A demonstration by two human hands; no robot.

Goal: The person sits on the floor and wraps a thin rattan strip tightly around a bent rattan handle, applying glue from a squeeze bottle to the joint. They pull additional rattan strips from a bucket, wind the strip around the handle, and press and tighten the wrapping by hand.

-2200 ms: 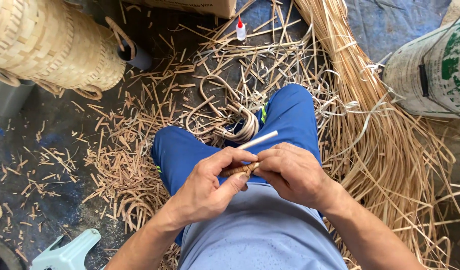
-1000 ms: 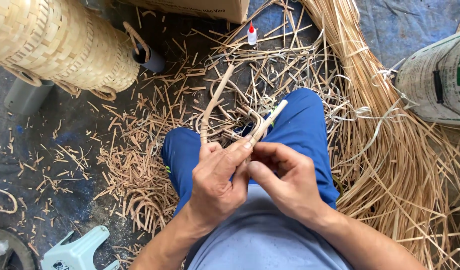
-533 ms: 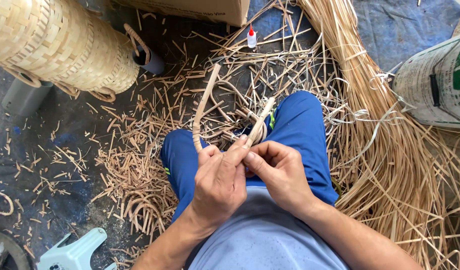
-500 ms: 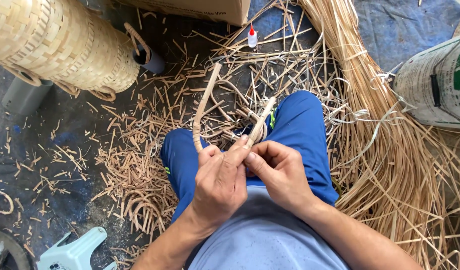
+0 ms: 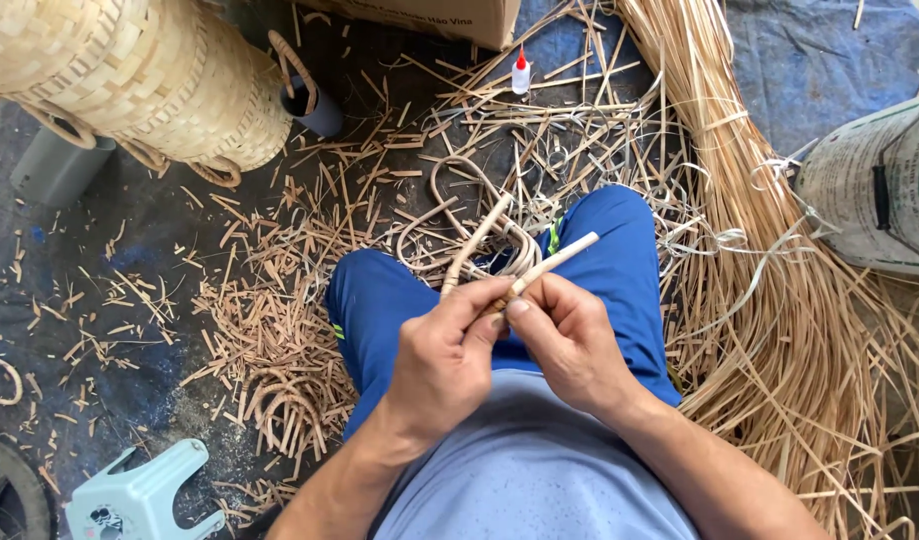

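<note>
Both hands meet above my lap, over blue shorts. My left hand (image 5: 447,362) and my right hand (image 5: 567,338) pinch a bent rattan cane (image 5: 539,270) together where its two pale ends cross. One end sticks out up and right, the other (image 5: 473,246) points up and left. Behind my knees lies a pile of bent cane loops (image 5: 469,210) on the floor.
Woven baskets (image 5: 129,70) lie at the top left beside grey tubes (image 5: 49,165). A long bundle of rattan strips (image 5: 779,300) fills the right side, with a white sack (image 5: 874,190) beyond. A small glue bottle (image 5: 520,74), a cardboard box (image 5: 429,15) and a pale plastic stool (image 5: 139,495) stand around.
The long curved end of the cane that arched up to the left has come down and shortened in view. Both hands stay closed on the cane above my lap.
</note>
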